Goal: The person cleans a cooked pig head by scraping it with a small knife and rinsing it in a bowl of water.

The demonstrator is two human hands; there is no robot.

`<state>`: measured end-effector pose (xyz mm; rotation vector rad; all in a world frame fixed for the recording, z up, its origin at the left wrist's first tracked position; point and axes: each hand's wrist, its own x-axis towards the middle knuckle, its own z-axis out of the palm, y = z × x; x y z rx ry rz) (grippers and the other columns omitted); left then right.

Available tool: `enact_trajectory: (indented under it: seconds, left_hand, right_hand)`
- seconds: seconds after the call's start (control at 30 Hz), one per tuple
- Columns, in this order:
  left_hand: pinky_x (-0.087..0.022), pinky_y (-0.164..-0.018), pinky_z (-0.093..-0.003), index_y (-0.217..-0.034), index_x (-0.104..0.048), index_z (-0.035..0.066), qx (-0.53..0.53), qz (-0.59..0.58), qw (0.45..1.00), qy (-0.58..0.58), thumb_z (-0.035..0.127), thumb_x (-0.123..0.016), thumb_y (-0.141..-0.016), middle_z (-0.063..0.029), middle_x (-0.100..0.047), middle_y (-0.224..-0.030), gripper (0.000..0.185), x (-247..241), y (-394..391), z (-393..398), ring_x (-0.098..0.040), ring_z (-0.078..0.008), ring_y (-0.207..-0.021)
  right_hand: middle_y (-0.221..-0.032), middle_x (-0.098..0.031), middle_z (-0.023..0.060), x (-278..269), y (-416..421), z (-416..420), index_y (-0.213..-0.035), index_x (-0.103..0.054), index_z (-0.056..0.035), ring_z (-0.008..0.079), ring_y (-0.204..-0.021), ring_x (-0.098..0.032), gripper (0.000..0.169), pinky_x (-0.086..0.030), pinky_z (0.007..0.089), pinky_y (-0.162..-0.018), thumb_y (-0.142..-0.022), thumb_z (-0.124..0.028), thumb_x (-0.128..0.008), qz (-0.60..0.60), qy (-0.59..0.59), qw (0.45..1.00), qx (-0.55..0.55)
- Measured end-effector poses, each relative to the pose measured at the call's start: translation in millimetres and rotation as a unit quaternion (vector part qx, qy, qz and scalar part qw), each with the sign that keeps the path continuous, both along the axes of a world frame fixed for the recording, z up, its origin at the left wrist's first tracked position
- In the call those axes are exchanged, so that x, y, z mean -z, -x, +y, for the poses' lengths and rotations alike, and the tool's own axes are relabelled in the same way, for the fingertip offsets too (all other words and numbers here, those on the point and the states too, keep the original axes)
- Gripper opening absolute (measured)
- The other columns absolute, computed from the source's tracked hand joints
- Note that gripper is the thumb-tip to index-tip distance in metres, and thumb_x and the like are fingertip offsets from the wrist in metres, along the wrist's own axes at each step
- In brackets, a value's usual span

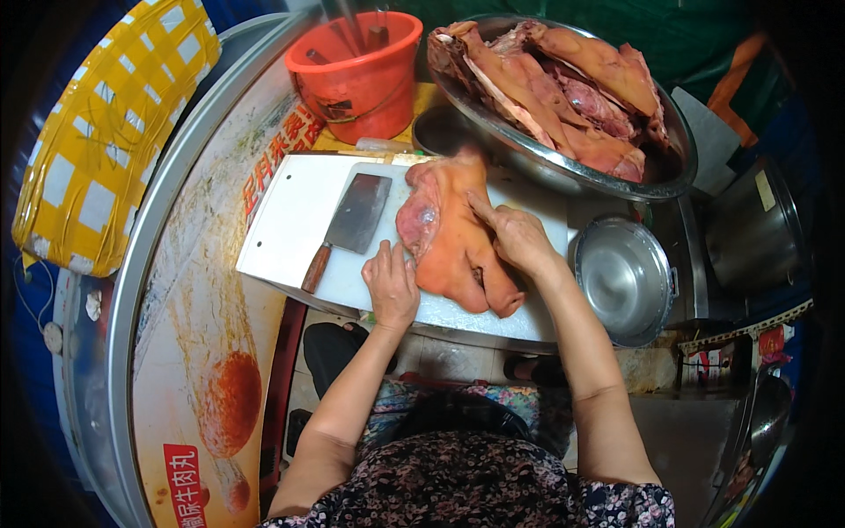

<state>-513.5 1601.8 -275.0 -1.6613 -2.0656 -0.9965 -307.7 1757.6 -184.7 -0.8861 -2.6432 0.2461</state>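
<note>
A piece of pig's head (449, 244) with skin, an ear flap and a snout lies on a white cutting board (343, 277). My left hand (391, 284) rests at its lower left edge, fingers close together, the fingertips touching or just beside the meat. My right hand (515, 231) lies on its right side, the index finger extended onto the skin and the other fingers curled. To the left, a cleaver (358, 214) with a wooden handle lies flat on the board, its handle towards me, touched by neither hand.
Behind the board stand a red bucket (376, 82) holding tools and a large steel basin (561, 162) of pig's head pieces. An empty metal bowl (620, 277) is at the right, near a tall steel pot (746, 231). A taped box (112, 138) stands far left.
</note>
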Motion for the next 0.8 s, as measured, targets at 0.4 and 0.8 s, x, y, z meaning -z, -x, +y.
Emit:
enact_trajectory:
  seconds: [0.4,0.8]
  left_hand:
    - [-0.036,-0.102,-0.0472,-0.129,-0.057,-0.006,0.007,-0.007,1.000,-0.007,0.010,-0.063,-0.091,-0.0267,-0.054,-0.133,0.041,-0.3,1.0,-0.8,-0.055,-0.0380,-0.114]
    - [-0.036,-0.102,-0.0469,-0.128,-0.056,-0.006,0.009,-0.013,1.000,-0.010,0.009,-0.064,-0.090,-0.0264,-0.054,-0.132,0.041,-3.7,0.2,-1.3,-0.055,-0.0379,-0.114]
  right_hand:
    - [-0.079,-0.069,0.0146,-14.5,24.2,18.6,-0.101,-0.071,0.0013,0.0226,-0.073,-0.068,0.025,-0.053,0.0360,-0.069,-0.077,-0.006,-0.073,0.258,0.106,0.958,0.069]
    - [-0.064,-0.067,0.0083,3.8,51.6,38.1,-0.077,-0.068,0.0019,0.0166,-0.057,-0.065,0.013,-0.050,0.0314,-0.054,-0.078,-0.007,-0.077,0.315,0.217,0.913,0.145]
